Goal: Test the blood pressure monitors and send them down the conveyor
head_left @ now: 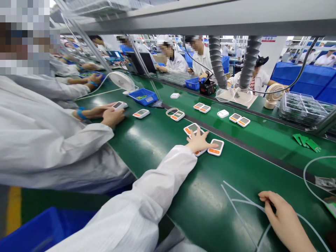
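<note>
Several white devices (191,129) lie together on the green table (147,143), under and around my left hand (198,141), just above the centre of my view. I hold that hand palm down with its fingers spread wide, gripping nothing; its thumb lies over the screen of the right-hand device (215,147). My palm hides too much of the group to count it.

The right-hand device has its long axis running from 7 to 1 o'clock, screen end away from me, orange end towards me. The one at the group's far left lies more crosswise, 8 to 2 o'clock, its orange end at 8. Both lie flat, face up, with rounded corners, a white rim, a grey screen and an orange strip.

From my left hand, a device with a pale ring (172,112) beside it lies at about 10 o'clock, one pair at 12 and another at 2. Green boards (306,142) lie at 3. Well away between 9 and 10, a co-worker's hands (112,116) hold another device.

My right hand (282,213) is at 4 o'clock, fingers loosely curled, with thin pale tubing (243,201) running beside and behind it; I cannot tell whether it pinches anything.
</note>
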Demonstrator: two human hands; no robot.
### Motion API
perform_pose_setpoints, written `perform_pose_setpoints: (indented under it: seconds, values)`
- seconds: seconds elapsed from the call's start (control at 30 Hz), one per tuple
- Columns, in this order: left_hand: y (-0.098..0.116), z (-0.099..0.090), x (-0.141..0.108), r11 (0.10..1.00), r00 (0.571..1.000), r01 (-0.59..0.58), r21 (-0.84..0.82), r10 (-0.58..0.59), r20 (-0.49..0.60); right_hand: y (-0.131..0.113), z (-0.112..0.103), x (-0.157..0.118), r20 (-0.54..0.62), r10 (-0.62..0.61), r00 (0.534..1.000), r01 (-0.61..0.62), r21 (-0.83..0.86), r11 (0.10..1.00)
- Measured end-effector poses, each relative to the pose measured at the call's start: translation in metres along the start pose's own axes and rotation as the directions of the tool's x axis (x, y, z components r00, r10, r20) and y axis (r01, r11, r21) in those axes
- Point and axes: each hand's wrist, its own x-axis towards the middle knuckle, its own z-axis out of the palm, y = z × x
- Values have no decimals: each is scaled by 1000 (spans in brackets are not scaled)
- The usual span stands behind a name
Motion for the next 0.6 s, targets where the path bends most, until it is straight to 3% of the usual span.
perform_pose_setpoints:
  seconds: [0.1,0.17,0.3,0.5,0.6]
  values:
    - [37,14,-24,990,985,-139,-12,137,-104,0,-11,-5,108,22,994,-23,13,1000]
    - [57,24,-41,966,947,-259,12,256,-194,-4,-17,-7,161,9,987,-14,29,999]
    - [93,46,-66,881,870,-467,-80,441,-220,-17,-27,-8,233,-78,969,68,52,996]
    - [133,59,-67,803,859,-512,-304,481,-175,-30,-30,-8,273,-90,958,103,-34,994]
    - [142,57,-72,657,848,-513,-552,486,-211,-32,-30,-7,307,-112,945,121,-10,993]
